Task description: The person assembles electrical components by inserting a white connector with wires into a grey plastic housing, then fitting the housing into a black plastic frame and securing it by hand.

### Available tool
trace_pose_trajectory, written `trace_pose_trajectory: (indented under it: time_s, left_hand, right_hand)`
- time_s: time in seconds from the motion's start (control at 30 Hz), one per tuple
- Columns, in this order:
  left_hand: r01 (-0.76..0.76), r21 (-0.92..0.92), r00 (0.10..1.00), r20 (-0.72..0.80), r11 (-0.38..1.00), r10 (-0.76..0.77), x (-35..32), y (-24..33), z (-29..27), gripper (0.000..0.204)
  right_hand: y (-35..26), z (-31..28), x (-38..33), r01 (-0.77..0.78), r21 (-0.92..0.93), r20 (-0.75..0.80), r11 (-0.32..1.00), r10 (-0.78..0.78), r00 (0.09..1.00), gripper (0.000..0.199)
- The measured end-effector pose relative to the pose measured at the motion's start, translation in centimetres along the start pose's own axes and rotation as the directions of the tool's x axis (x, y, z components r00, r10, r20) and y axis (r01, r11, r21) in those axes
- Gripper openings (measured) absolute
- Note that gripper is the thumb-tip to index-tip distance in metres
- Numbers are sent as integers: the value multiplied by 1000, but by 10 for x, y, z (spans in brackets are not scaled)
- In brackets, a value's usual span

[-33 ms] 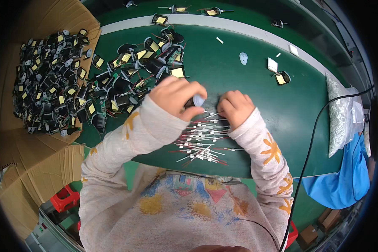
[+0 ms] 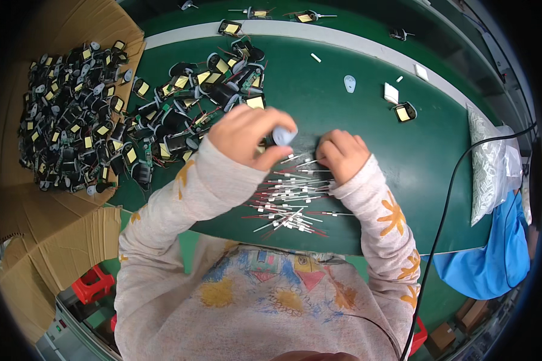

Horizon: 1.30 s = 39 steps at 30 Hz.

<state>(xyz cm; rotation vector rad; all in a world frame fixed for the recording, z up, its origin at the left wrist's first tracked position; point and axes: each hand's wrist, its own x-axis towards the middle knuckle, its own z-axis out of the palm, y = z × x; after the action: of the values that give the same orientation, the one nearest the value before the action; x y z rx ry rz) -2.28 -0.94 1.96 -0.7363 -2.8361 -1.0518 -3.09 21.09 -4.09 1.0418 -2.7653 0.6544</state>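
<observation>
Grey-capped part (image 2: 284, 136) sits pinched in the arched left hand (image 2: 242, 135); right hand (image 2: 344, 157) curls, hold unclear.

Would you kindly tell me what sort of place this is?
Probably an electronics assembly workshop: a cardboard box of black-cased units, green circuit boards, and red and white wire leads on a green workbench.

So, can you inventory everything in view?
Table: one, green, centre.
Carton: one, brown, left.
Units: many, black-yellow, carton and table.
Held unit: one, black-grey, centre.
Leads: many, red-white, centre.
Oval piece: one, grey, upper right.
Loose pieces: several, white, upper right.
Lone unit: one, black-yellow, right.
Filled bag: one, clear, right.
Cable: one, black, right.
Sheet: one, blue, lower right.
Stool: one, red, lower left.
Far units: several, black-yellow, top.
Left hand: one, pale sleeve, around held unit.
Right hand: one, pale sleeve, beside leads.
</observation>
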Motion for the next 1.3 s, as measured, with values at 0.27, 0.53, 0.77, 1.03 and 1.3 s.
trace_pose_trajectory:
  time_s: [0.27,0.53,0.77,1.03,1.3]
  left_hand:
    - [61,-774,983,-64,631,-173,-3,-13,-1,27]
    - [-86,-311,989,88,946,119,4,-23,16,28]
    - [-178,-254,967,136,951,217,3,-23,41,25]
    - [-39,-637,909,298,770,292,7,-26,22,34]
    - [355,-859,851,460,368,253,3,-29,22,37]
  right_hand:
    - [9,-29,-6,-48,354,-162,934,112,980,16]
    - [13,-35,-3,-262,563,-111,784,386,916,19]
    - [1,-50,6,-203,719,-73,665,363,929,23]
    - [5,-67,2,-88,678,-126,730,233,964,18]
    - [-2,-78,-1,58,658,-178,751,80,981,14]
